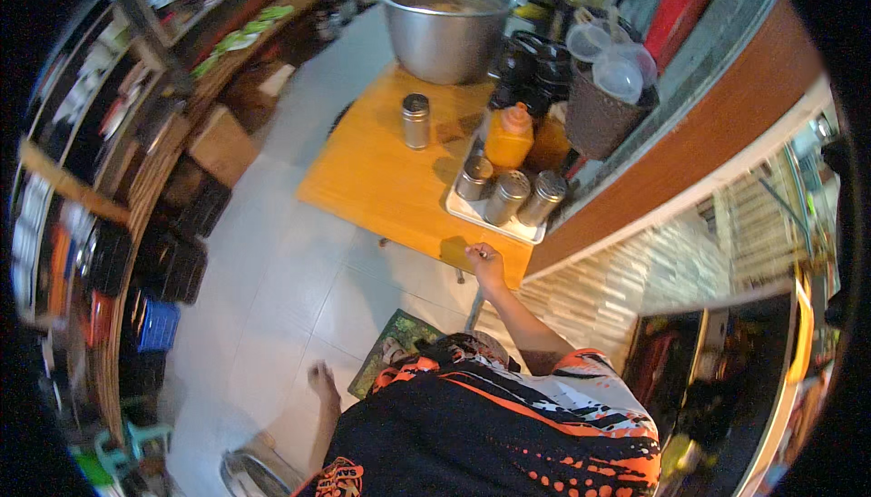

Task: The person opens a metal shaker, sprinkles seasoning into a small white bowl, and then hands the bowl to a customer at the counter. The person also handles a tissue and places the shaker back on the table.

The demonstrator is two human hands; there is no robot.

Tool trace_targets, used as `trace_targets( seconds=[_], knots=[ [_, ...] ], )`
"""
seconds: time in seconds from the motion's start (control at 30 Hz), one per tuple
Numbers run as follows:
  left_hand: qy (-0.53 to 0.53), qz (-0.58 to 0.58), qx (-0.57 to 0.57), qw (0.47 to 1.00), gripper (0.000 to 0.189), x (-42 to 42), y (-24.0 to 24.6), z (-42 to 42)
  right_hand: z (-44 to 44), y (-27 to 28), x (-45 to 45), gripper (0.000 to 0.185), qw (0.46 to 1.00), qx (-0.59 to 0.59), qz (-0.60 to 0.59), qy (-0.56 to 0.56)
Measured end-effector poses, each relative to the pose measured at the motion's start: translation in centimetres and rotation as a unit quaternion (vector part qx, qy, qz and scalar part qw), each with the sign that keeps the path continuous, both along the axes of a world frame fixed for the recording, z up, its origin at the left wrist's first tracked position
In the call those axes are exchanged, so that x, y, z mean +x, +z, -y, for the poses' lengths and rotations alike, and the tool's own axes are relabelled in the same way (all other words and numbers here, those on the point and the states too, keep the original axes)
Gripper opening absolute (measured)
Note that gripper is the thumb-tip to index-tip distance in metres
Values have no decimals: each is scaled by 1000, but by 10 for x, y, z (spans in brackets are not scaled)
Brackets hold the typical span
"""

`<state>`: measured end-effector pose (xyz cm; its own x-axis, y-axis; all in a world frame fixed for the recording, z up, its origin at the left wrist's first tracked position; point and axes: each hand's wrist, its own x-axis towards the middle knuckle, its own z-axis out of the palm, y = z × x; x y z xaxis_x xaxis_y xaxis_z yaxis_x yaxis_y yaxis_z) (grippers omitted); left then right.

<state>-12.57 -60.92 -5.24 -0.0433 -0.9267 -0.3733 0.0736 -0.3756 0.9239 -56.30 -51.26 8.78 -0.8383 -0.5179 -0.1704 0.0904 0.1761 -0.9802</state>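
My right hand (486,262) is closed around a small, thin dark item over the near edge of the orange-topped table (374,187); what the item is cannot be told. Just beyond it, a white tray (463,210) holds several metal shakers (507,196) with perforated lids and an orange squeeze bottle (510,135). Another metal shaker (416,122) stands alone on the tabletop, left of the tray. At the table's far end is a large metal pot (446,34) with brownish contents. My left hand (322,381) hangs low over the tiled floor, blurred, its fingers unclear.
A wooden shelf (153,163) with crates and goods runs along the left. On the right, a brown woven basket (602,119) holding clear plastic ladles or cups stands by the wall. A green mat (381,361) lies underfoot, and a metal basin (255,470) is at the lower left.
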Motion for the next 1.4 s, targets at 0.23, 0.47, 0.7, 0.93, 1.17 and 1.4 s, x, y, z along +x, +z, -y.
trace_targets(
  seconds=[0.23,0.47,0.7,0.93,1.17,1.4],
  knots=[
    [-314,54,-194,928,42,-314,127,211,15,12,-14,25,953,-113,178,-215],
    [-377,-57,-232,895,59,-492,138,249,52,8,-44,52,905,-166,252,-300],
    [-421,-7,-291,859,64,-538,132,246,63,13,-69,68,916,-212,219,-259],
    [-511,-27,-288,810,58,-499,158,203,19,30,-30,38,906,-171,217,-321],
    [-594,-90,-394,696,49,-456,156,119,-49,12,78,25,763,-101,282,-572],
    [-741,-41,-243,625,52,-493,95,99,-47,10,152,23,665,-119,203,-709]
  ],
)
